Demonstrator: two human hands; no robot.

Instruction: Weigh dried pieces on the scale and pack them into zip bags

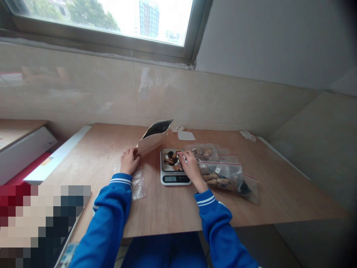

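A brown paper bag (153, 143) stands tilted on the table, its dark-lined mouth gaping. My left hand (129, 161) is closed on the bag's lower left edge. To the right of the bag, a white digital kitchen scale (175, 180) carries dark and brown dried slices (171, 159) on its tray. Over the tray's right side, my right hand (191, 165) pinches at a small slice among them. The digits on the scale's display are too small to read. Beneath my left wrist lies a clear plastic bag (138, 184), flat on the wood.
Several clear zip bags (223, 175) holding dried pieces lie right of the scale, close to my right hand. Behind the scale are a white paper (186, 135) and crumpled tissue (178, 129). More tissue (247, 136) lies at the back right. The table (161, 219) ends before my lap.
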